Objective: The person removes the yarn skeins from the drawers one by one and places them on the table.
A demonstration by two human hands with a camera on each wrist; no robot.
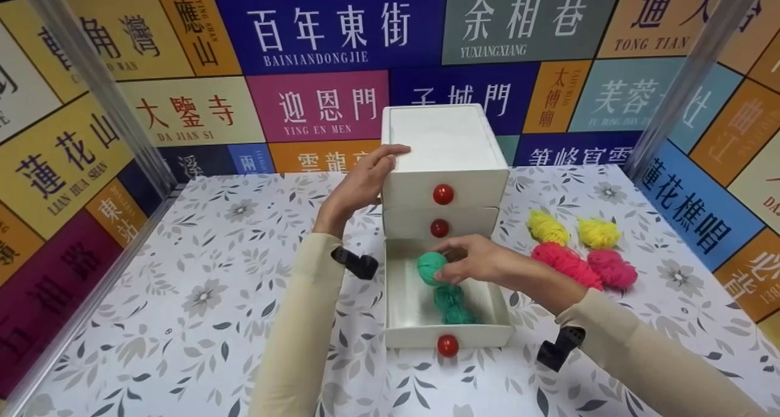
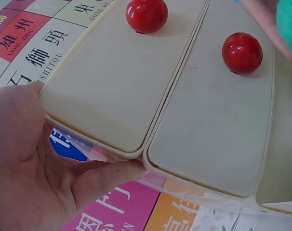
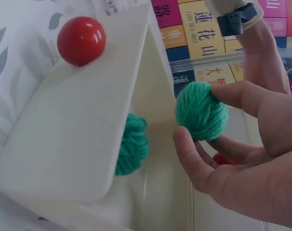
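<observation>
A white three-drawer cabinet point(image 1: 442, 133) with red round knobs stands on the table, its bottom drawer point(image 1: 405, 336) pulled out. My left hand point(image 1: 365, 179) rests against the cabinet's upper left side, fingers on the top edge. In the left wrist view, the thumb point(image 2: 110, 178) lies along the side, near the seam between the upper two drawers. Over the open drawer, my right hand point(image 1: 481, 260) pinches a green yarn ball point(image 3: 201, 111) between thumb and fingers. Below it, more green yarn point(image 1: 454, 306) lies inside the drawer.
On the table right of the cabinet lie two yellow yarn bundles point(image 1: 548, 227) and two pinkish-red yarn bundles point(image 1: 567, 264). A floral cloth point(image 1: 201, 295) covers the table. Panels with printed characters stand behind and at the sides, with clear posts point(image 1: 688, 75) at the corners.
</observation>
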